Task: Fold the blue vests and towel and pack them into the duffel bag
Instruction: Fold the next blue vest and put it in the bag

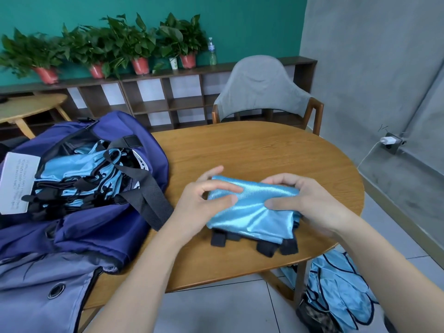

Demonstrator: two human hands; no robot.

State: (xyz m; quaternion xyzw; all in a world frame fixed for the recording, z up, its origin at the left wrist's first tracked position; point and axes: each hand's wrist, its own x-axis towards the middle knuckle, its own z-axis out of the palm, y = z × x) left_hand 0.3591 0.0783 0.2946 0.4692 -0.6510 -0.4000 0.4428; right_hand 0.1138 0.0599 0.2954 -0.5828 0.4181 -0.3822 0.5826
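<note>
You have the shiny light-blue satin vest (252, 207) lying on the oval wooden counter (264, 150), folded into a compact oblong, and both your hands frame it so the slippery cloth cannot spring open. Your left hand (206, 200) pinches its left end, thumb and forefinger on top of the fabric and the other fingers reaching behind the far edge; your right hand (305, 203) curls over the right end, thumb pressing down on the upper face. That paired hold looks like you are squaring up the fold before lifting it across. The vest is glossy, creased in soft ridges, with black strap tabs (264, 245) sticking out along its near edge. The open navy fabric duffel bag (134, 219) sits just to the left on the same counter, close enough for a short carry, with more folded blue vests (79, 174) and black straps already stacked inside. A further heap of unfolded blue vests (341, 301) waits low at your right, beside the counter's leg.
</note>
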